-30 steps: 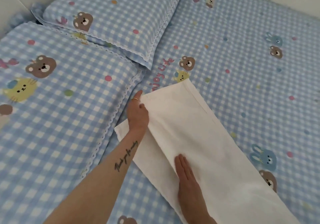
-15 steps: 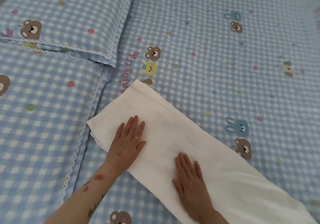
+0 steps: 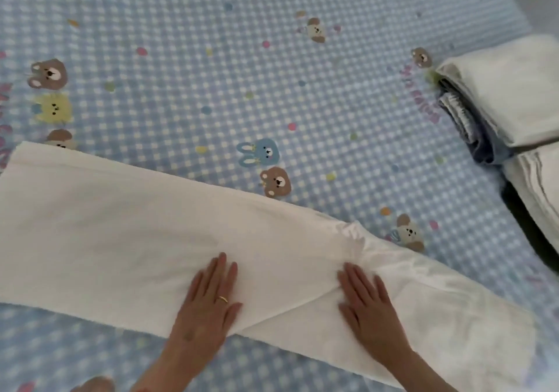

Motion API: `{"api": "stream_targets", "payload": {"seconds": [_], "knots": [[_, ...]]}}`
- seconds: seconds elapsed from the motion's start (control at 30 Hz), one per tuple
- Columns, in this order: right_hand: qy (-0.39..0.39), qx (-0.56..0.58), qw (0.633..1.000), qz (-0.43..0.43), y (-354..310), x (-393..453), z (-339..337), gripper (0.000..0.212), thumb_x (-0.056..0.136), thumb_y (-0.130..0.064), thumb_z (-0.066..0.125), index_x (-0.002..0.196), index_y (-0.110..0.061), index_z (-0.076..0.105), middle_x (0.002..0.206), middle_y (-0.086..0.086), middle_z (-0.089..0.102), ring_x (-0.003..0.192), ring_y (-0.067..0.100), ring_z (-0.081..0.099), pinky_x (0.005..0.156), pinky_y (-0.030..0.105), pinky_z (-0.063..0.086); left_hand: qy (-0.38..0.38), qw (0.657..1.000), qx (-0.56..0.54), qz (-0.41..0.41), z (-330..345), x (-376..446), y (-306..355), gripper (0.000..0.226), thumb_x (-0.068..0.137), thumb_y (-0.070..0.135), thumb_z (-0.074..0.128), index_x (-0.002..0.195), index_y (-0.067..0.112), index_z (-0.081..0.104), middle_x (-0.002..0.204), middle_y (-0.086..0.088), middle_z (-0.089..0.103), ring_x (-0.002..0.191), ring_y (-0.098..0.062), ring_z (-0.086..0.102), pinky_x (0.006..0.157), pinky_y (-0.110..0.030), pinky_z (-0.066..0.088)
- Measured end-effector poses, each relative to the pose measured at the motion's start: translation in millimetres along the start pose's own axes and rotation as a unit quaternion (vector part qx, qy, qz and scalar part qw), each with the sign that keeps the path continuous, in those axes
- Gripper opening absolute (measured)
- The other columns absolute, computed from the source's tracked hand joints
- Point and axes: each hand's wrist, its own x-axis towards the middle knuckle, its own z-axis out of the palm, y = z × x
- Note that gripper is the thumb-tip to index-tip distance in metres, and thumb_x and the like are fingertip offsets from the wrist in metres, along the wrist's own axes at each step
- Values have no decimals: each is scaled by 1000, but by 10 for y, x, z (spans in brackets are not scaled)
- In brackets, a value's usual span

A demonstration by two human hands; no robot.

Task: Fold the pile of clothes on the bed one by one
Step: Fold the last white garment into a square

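Smoothing fold | white garment (image 3: 127,234) lengthwise on checked bedsheet (image 3: 272,83) | left hand (image 3: 208,304), right hand (image 3: 367,304) flat, fingers straight, pressing cloth | sweep outward evenly, flatten bunched crease before next fold

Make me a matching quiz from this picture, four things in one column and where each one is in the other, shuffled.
1. left hand
2. right hand
3. stack of folded clothes
4. gold ring

A. far right of the bed
B. on a left-hand finger
C. flat on the white garment, nearer its crumpled end
D. flat on the white garment, nearer its smooth end

Pairs: 1-D, 2-C, 3-A, 4-B
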Motion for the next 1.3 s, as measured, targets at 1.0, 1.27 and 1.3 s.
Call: {"api": "stream_targets", "payload": {"seconds": [1.0, 1.27, 1.3], "knots": [[138, 439, 806, 373, 2557, -1009, -245, 69, 91, -44, 50, 148, -19, 22, 149, 6, 37, 134, 28, 38, 108, 45, 31, 90, 993, 46, -64, 377, 1377, 2376, 41, 93, 16, 48, 130, -2, 51, 132, -22, 52, 124, -39, 48, 105, -49, 36], [187, 433, 785, 401, 2754, -876, -300, 10, 95, -16, 50, 104, -16, 53, 89, -2, 62, 82, 26, 60, 65, 31, 40, 47, 989, 105, -87, 368, 2344, 2511, 26, 83, -10, 51, 99, 0, 68, 96, -20, 65, 93, -38, 56, 83, -46, 40], [179, 405, 788, 428, 2751, -829, -315, 13, 95, -16, 49, 108, -15, 52, 98, 4, 61, 88, 29, 59, 70, 34, 41, 58, 988, 110, -97, 439, 2314, 2610, 29, 84, -9, 51, 109, -2, 65, 108, -24, 62, 104, -40, 54, 91, -47, 39]]}}
